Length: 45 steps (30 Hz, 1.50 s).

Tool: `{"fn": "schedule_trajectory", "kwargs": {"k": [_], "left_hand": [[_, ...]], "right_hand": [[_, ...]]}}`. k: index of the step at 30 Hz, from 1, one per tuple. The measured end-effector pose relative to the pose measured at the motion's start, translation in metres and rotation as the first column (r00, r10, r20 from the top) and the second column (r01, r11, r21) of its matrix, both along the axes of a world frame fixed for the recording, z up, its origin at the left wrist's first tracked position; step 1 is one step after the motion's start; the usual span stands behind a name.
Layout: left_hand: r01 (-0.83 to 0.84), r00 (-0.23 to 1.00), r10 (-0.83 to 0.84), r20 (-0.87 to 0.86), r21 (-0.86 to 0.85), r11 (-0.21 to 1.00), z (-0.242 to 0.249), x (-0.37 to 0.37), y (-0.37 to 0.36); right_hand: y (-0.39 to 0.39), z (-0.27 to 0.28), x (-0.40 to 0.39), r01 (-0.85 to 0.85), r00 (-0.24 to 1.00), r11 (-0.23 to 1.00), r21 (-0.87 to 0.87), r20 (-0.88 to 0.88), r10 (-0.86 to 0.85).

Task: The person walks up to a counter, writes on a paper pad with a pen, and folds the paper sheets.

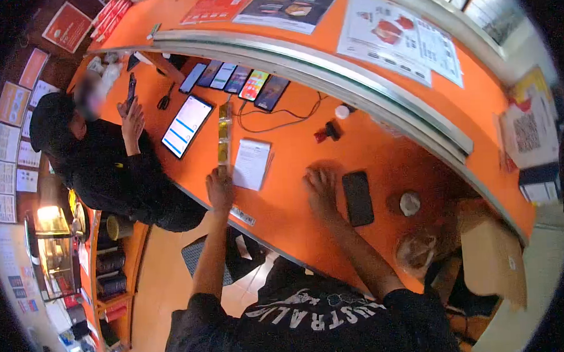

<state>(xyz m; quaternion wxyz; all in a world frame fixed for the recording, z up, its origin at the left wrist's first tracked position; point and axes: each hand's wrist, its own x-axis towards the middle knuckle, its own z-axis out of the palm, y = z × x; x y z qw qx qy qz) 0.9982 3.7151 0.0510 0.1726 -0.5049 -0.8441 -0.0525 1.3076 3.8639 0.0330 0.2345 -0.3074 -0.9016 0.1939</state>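
Note:
My left hand (220, 190) rests at the front edge of the orange counter. Its fingertips touch the near end of a long, narrow strip of shiny yellowish segments (223, 133), whose exact kind I cannot make out. A small white notepad (252, 165) with writing lies just right of the strip, and a pen (268, 166) seems to lie along its right side. Palm down on the counter, my right hand (321, 188) has its fingers spread and holds nothing. A black phone (358, 198) lies face up close to the right of that hand.
At the left, a person in black (115, 167) holds a phone (131, 88). A tablet (188, 126), several phones (253, 86) and cables line the back. A raised metal-edged ledge (328, 70) runs behind. Right are a round clear object (410, 204) and a cardboard box (493, 248).

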Motion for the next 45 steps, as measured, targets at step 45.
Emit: {"fn": "schedule_trajectory", "kwargs": {"k": [45], "left_hand": [[-0.044, 0.706, -0.088, 0.703, 0.167, 0.985, 0.035, 0.071, 0.136]], "right_hand": [[-0.042, 0.082, -0.043, 0.210, 0.969, 0.970, -0.125, 0.156, -0.190]]}}
